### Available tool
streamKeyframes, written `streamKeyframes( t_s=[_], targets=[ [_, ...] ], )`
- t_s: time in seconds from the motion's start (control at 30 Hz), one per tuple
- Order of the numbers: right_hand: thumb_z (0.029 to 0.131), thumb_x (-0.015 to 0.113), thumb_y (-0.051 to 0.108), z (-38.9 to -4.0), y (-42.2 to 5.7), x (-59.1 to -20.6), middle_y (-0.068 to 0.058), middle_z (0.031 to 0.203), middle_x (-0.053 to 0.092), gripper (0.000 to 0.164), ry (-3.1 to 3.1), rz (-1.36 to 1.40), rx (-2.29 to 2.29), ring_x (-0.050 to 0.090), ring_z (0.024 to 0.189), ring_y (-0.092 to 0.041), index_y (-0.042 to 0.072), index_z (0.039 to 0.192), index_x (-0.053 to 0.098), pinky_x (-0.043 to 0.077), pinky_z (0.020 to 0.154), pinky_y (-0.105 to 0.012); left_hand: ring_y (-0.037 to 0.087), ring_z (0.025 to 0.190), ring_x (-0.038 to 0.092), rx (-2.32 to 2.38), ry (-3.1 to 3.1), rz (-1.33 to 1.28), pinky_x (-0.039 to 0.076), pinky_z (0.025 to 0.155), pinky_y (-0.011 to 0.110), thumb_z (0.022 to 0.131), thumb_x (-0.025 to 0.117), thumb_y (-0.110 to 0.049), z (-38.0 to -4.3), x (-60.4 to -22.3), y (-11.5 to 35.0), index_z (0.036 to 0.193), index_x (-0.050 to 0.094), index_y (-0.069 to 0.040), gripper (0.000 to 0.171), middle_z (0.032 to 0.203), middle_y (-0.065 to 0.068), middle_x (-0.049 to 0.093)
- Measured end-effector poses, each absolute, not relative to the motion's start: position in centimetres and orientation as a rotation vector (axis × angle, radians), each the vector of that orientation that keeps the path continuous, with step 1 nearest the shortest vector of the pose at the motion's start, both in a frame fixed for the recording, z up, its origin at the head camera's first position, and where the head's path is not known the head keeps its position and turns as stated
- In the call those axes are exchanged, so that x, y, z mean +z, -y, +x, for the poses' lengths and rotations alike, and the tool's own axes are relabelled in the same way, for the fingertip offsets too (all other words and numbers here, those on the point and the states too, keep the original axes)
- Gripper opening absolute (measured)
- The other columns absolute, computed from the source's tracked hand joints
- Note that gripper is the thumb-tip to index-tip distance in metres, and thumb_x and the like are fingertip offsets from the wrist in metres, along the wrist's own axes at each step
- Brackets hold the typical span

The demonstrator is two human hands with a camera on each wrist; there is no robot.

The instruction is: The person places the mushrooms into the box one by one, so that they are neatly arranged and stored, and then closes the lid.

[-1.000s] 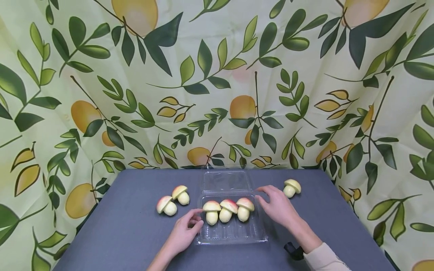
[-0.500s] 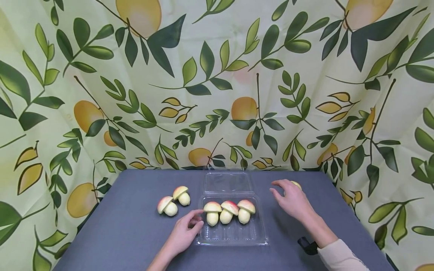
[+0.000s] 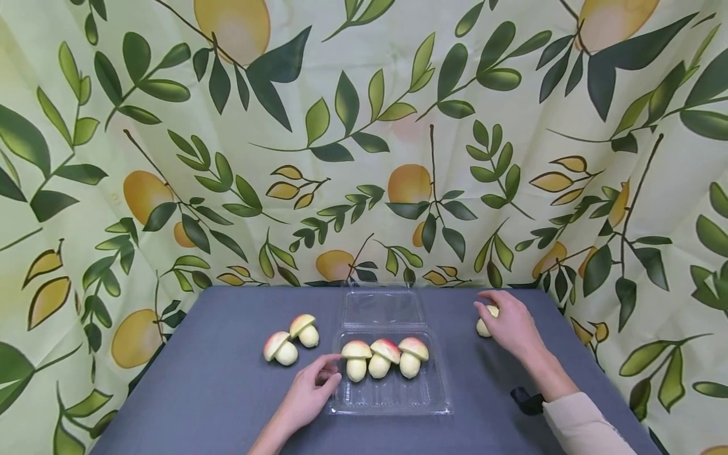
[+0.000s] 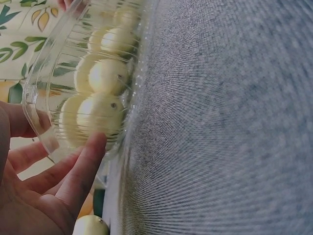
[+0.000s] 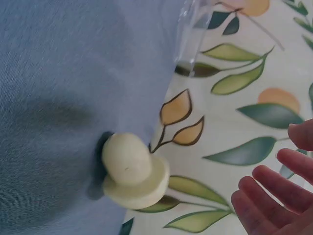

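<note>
In the head view a clear plastic clamshell box (image 3: 392, 404) lies with its lid folded back. Three toy mushrooms stand in a row inside, the middle mushroom (image 3: 383, 358) having a red-tinged cap. My left hand (image 3: 307, 392) touches the box's left side; in the left wrist view its fairly straight fingers (image 4: 90, 156) lie against the clear wall. Over at the right, my right hand (image 3: 514, 325) reaches above a lone pale mushroom (image 3: 483, 327), partly covering it. The right wrist view shows this mushroom (image 5: 129, 169) apart from the spread, relaxed fingers (image 5: 266, 188).
Two more mushrooms, one in front (image 3: 280, 349) and one behind (image 3: 304, 330), lie left of the box on the grey table (image 3: 216, 392). A leaf-and-fruit patterned cloth (image 3: 364, 139) hangs behind and at both sides. A black strap (image 3: 527, 401) sits by the right wrist.
My right hand has left the box's right edge and moved right, over the lone mushroom. My left hand has stayed at the box's left side.
</note>
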State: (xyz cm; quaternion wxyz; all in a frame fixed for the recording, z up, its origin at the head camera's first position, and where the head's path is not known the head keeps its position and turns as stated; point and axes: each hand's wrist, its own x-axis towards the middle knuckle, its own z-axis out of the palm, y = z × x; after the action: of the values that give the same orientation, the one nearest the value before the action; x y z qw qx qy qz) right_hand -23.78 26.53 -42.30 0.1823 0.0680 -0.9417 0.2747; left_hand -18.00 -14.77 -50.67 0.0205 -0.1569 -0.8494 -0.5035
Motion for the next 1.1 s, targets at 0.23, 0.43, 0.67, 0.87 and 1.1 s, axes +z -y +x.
streamKeyframes(
  t_s=[0.23, 0.43, 0.67, 0.87, 1.1],
  targets=[
    [0.103, 0.060, 0.026, -24.8, -28.4, -43.6, -0.028, 0.129, 0.059, 0.041, 2.666, 0.102, 0.780, 0.055, 0.118, -0.049, -0.005, 0.130, 0.061, 0.044, 0.093, -0.065, 0.015, 0.091, 0.069, -1.558, 2.634, -0.480, 0.055, 0.078, 0.029, 0.099, 0.067, -0.017, -18.1, -50.8, 14.7, 0.131, 0.064, -0.009, 0.033, 0.108, 0.010, 0.070],
    [0.104, 0.056, 0.030, -25.5, -29.8, -45.2, -0.031, 0.131, 0.056, 0.047, 2.738, 0.058, 0.739, 0.051, 0.121, -0.052, -0.007, 0.133, 0.057, 0.042, 0.093, -0.066, 0.016, 0.091, 0.069, -1.537, 2.636, -0.494, 0.055, 0.078, 0.030, 0.099, 0.067, -0.017, -18.0, -50.7, 14.8, 0.130, 0.064, -0.009, 0.033, 0.108, 0.010, 0.070],
    [0.103, 0.056, 0.033, -26.2, -30.9, -47.2, -0.034, 0.131, 0.053, 0.052, 2.792, 0.021, 0.750, 0.049, 0.120, -0.054, -0.009, 0.134, 0.054, 0.042, 0.092, -0.067, 0.016, 0.091, 0.069, -1.529, 2.631, -0.508, 0.055, 0.078, 0.030, 0.099, 0.067, -0.019, -17.9, -50.7, 15.0, 0.130, 0.064, -0.009, 0.033, 0.106, 0.009, 0.070],
    [0.103, 0.056, 0.031, -26.8, -31.5, -48.5, -0.039, 0.134, 0.049, 0.057, 2.817, 0.002, 0.905, 0.045, 0.122, -0.056, -0.013, 0.138, 0.048, 0.040, 0.094, -0.067, 0.012, 0.089, 0.069, -1.560, 2.619, -0.512, 0.055, 0.075, 0.028, 0.099, 0.067, -0.018, -17.8, -50.9, 14.9, 0.130, 0.064, -0.007, 0.033, 0.106, 0.011, 0.070],
    [0.101, 0.062, 0.028, -27.5, -31.7, -49.6, -0.039, 0.132, 0.051, 0.059, 2.789, -0.026, 1.023, 0.051, 0.117, -0.053, -0.015, 0.138, 0.046, 0.043, 0.092, -0.062, 0.014, 0.090, 0.069, -1.544, 2.622, -0.525, 0.055, 0.076, 0.029, 0.099, 0.066, -0.020, -17.9, -50.8, 14.9, 0.131, 0.063, -0.008, 0.033, 0.106, 0.008, 0.069]
  ],
)
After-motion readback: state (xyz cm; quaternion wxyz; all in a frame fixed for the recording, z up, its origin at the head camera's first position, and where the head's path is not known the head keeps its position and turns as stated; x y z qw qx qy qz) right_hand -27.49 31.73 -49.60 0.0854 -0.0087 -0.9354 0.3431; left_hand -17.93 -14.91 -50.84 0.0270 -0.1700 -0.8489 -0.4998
